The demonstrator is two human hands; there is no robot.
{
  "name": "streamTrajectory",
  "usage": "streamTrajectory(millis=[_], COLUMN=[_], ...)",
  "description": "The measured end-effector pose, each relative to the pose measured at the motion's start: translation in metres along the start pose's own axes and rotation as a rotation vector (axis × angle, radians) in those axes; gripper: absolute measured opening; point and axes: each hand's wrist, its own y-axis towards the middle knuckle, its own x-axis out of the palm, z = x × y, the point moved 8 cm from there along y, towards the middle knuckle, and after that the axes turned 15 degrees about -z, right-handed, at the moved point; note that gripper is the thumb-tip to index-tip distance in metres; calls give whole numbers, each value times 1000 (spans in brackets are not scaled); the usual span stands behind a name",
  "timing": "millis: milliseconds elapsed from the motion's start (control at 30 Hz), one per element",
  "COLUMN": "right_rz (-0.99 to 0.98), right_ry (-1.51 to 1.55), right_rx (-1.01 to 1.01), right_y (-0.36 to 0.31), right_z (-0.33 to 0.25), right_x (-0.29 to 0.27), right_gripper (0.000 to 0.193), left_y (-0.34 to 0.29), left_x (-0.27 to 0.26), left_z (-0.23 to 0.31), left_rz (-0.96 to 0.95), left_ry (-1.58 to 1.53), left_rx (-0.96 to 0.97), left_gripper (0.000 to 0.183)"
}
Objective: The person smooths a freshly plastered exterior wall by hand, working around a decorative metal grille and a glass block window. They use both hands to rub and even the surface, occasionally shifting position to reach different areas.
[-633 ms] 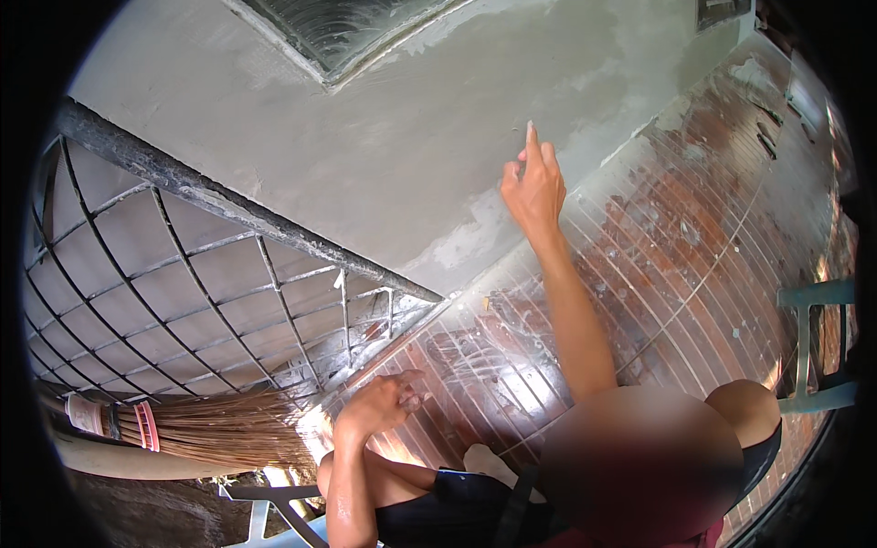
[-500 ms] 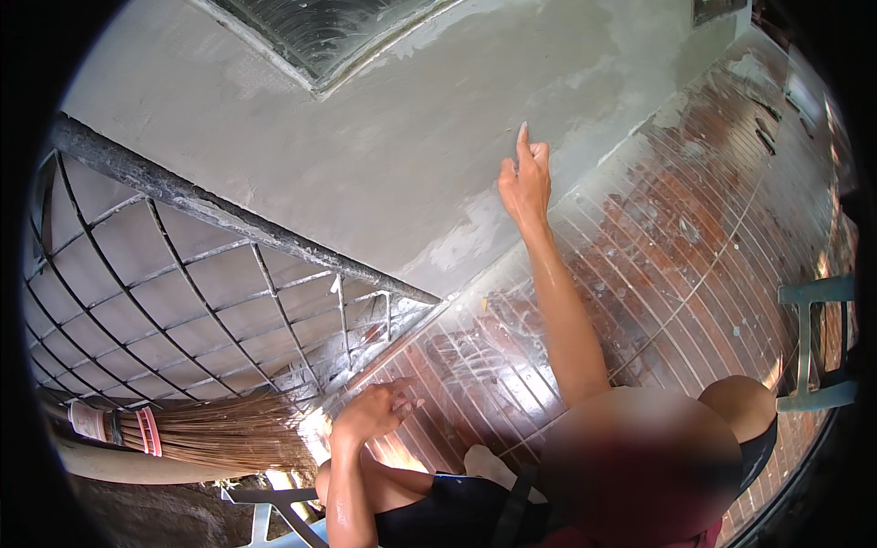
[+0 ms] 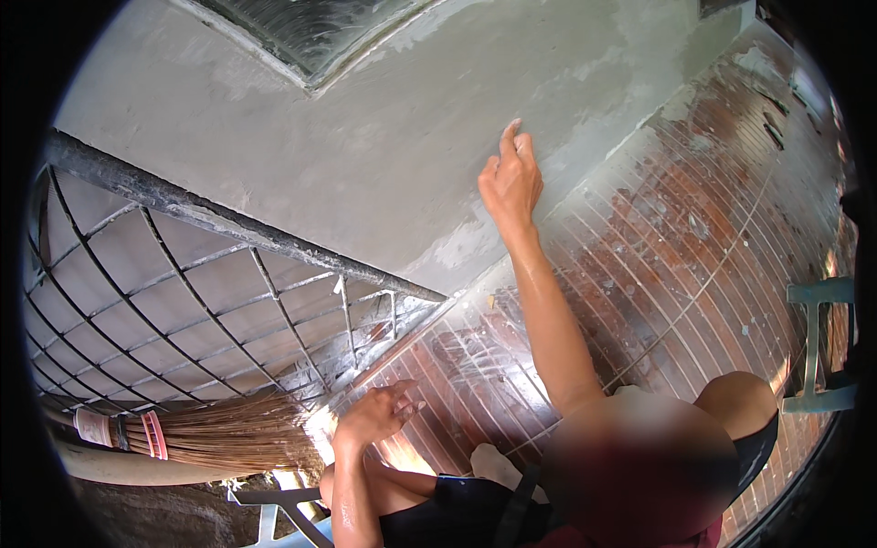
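Note:
My right hand (image 3: 512, 178) reaches out to the grey plastered wall (image 3: 384, 164), its index finger stretched toward the surface and the other fingers partly bent. The fingertip lies at or very near the wall; contact cannot be made out for certain. Nothing shows in that hand. Lower down, near my knee, my left hand (image 3: 376, 416) hangs over the tiled floor with its fingers loosely apart, holding nothing I can see. The plaster has paler, whitish patches low down beside the floor edge.
A dark-framed window (image 3: 315, 36) is set in the wall. At left, a metal lattice (image 3: 174, 265) slopes down under a dark rail (image 3: 228, 212). Below it lies a stick broom (image 3: 219, 434). Smeared reddish floor tiles (image 3: 649, 228) run along the wall; a plastic chair (image 3: 813, 347) stands at right.
My right hand has shifted slightly left along the wall, and its fingers have bent a little more. The left hand has barely moved. The view has turned slightly.

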Motion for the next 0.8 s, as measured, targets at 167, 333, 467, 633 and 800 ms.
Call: streamTrajectory(millis=[167,333,467,633,800], right_rz=[-20,-121,-162,-22,-75], right_ry=[-25,44,177,127,81], right_rx=[1,-56,62,42,29], right_y=[-6,-24,-24,-2,-9], right_z=[-10,-15,9,16,6], right_x=[6,13,6,-2,16], right_gripper=[60,61,65,68,70], left_y=[9,19,22,20,22], left_x=[0,2,0,5,9], left_z=[0,-3,0,0,-11], left_rz=[3,-22,-21,-51,-81], left_ry=[26,23,110,46,13], left_rx=[51,28,18,42,-61], left_gripper=[47,46,47,49,49])
